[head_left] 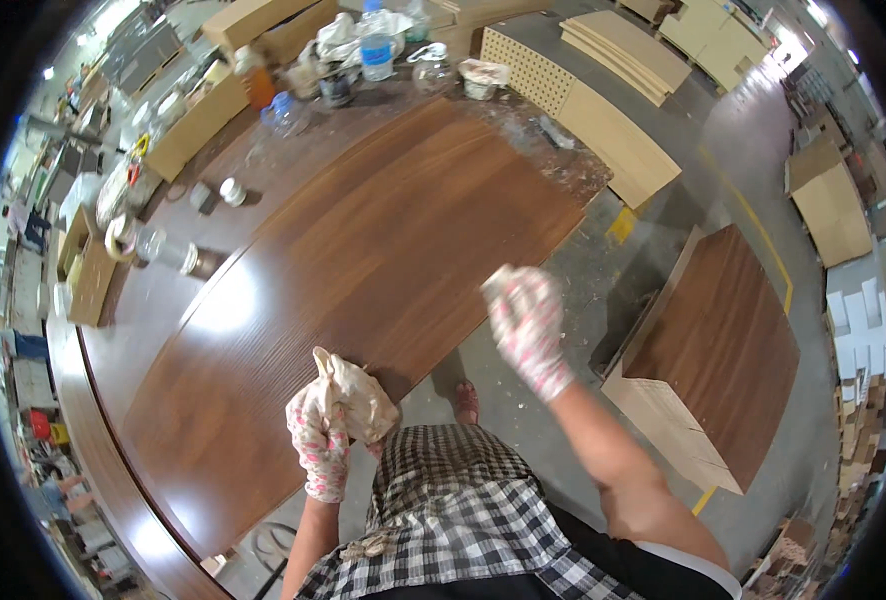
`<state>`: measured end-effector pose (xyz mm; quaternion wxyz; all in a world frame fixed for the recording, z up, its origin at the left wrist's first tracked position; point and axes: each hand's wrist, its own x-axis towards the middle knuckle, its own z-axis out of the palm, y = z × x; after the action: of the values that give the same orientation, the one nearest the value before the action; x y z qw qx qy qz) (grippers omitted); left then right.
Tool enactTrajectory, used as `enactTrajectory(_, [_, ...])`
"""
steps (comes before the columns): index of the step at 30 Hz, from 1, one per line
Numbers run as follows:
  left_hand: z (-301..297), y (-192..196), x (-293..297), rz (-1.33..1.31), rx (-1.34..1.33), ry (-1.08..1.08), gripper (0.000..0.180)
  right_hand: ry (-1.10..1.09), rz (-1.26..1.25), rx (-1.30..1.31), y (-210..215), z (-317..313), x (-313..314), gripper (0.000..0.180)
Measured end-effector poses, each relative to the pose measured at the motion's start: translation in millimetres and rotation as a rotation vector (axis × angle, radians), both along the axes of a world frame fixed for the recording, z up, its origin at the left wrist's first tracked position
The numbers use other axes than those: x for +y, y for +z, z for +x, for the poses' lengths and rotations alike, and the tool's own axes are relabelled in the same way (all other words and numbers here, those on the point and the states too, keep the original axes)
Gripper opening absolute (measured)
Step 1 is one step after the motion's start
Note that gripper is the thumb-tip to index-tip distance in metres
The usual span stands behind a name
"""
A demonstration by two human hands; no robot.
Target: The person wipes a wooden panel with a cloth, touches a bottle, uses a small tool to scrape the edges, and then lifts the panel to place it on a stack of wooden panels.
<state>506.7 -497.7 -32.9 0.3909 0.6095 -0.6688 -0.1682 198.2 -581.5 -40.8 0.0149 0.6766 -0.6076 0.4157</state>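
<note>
A long brown wood-grain panel [383, 230] lies across the bench in front of me. My left hand [318, 435], in a white glove with pink spots, is closed round a cream cloth rag [363, 400] by the panel's near edge. Part of the rag hangs down beside the hand. Off the panel's near right edge, over the floor, my right hand [528, 325] is raised in a matching glove with its fingers curled in. Something small and pale shows at those fingertips, but its kind cannot be made out.
Bottles, including a clear one with a blue label [376, 55], tubs and rags crowd the bench's far end. A white cap [232, 191] and a clear bottle [168, 248] lie beyond the panel. Right of me stands a stack of brown panels [718, 350]; cardboard boxes [828, 195] stand farther off.
</note>
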Motion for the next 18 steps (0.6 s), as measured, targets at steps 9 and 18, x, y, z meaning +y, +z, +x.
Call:
enactTrajectory(9, [-19.5,-9.6,-17.9,-0.156,-0.538,-0.052,0.035,-0.191,-0.108,-0.176,-10.2,-127.9,-80.5,0.021])
enactTrajectory(18, [-0.8,-26.2,-3.6,-0.061,-0.503,-0.007,0.038,-0.177,-0.073,-0.009,-11.7,-142.4,-80.4,0.029])
